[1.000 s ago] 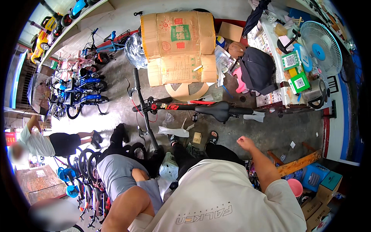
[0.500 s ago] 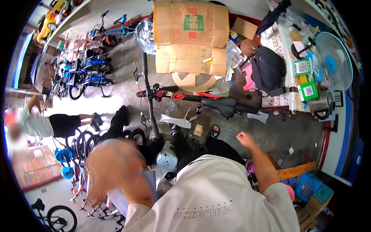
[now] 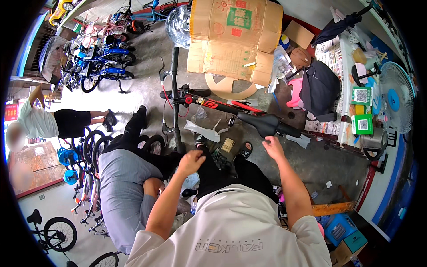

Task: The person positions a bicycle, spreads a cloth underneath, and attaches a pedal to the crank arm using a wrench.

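A black and red bicycle (image 3: 213, 105) lies across the middle of the floor, its handlebar (image 3: 175, 98) to the left and its black saddle (image 3: 260, 123) to the right. My left hand (image 3: 191, 163) hovers over my knee near the lower handlebar end, its fingers curled in and nothing visible in them. Just below the saddle is my right hand (image 3: 274, 147), its half-bent fingers apart and holding nothing. Whether they touch the saddle I cannot tell. Between my feet sits a small tan box (image 3: 227, 145), with torn white wrapping (image 3: 202, 130) beside it.
A co-worker in a grey shirt (image 3: 124, 191) bends close at my left; another person (image 3: 46, 118) stands farther left. Small bicycles (image 3: 106, 62) are parked at the far left. Flattened cardboard (image 3: 233, 40) lies ahead. A fan (image 3: 396, 95) and kettle (image 3: 373, 141) are at the right.
My left hand, blurred and raised close to the camera before, has come down toward the handlebar. My right hand has moved up and left, nearer the saddle. The view has shifted a little.
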Available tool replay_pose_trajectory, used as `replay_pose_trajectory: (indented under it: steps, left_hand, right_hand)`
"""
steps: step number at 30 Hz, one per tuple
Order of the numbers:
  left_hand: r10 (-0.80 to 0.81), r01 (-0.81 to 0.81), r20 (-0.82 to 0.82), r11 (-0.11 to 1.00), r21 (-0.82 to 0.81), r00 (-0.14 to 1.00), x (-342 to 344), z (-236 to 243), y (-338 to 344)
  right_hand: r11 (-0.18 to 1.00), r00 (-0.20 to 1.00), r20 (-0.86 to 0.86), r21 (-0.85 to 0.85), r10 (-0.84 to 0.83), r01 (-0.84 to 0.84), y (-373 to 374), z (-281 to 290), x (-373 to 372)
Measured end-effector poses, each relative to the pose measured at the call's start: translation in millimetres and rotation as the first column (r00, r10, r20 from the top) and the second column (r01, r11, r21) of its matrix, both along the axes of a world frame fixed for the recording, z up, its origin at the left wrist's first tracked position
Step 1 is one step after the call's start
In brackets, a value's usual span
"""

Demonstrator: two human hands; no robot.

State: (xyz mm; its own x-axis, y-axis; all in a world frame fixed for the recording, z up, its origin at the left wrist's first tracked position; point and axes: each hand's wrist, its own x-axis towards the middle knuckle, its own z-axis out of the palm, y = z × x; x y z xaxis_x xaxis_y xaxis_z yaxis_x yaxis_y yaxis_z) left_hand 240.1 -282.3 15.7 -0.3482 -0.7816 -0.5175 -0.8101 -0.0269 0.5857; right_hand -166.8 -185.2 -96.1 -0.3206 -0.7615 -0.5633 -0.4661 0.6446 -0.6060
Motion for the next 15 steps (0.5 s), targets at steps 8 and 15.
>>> replay_pose_trajectory:
  steps: [8,15]
  left_hand:
    - [0.084,-0.186,0.254,0.892,0.412,0.963,92.3,-67.6,119.3]
    - [0.426,-0.486,0.236,0.737,0.469,0.874,123.3,-77.4,154.3]
  right_hand:
    - [0.989,0.980,-0.136,0.012,0.146,-0.145,-43.2,-6.8,4.2]
    - [0.954,0.962,-0.097,0.189,0.255,-0.234,-49.1,-4.0,0.6]
